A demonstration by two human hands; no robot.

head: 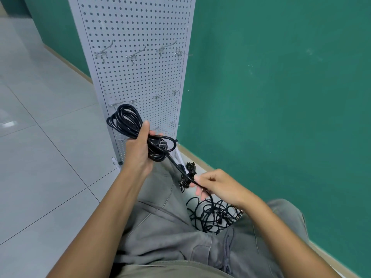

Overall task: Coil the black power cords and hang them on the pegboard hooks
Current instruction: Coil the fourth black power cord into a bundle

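My left hand [138,151] grips a coiled black power cord [125,119] in front of the lower part of the white pegboard [140,27]. The cord's plug [160,144] lies across the coil by my fingers. A straight length of the same cord runs down and right to my right hand [216,185], which pinches it between thumb and fingers. Metal hooks [133,55] stick out of the board in a row higher up, with more hooks [158,97] lower down; none that I can see carries a cord.
A tangle of loose black cords [212,215] lies on the floor between my knees, with another bundled cord [189,169] near the pegboard foot. Green wall [281,97] stands to the right, pale floor tiles [40,137] to the left. My grey trousers [170,227] fill the foreground.
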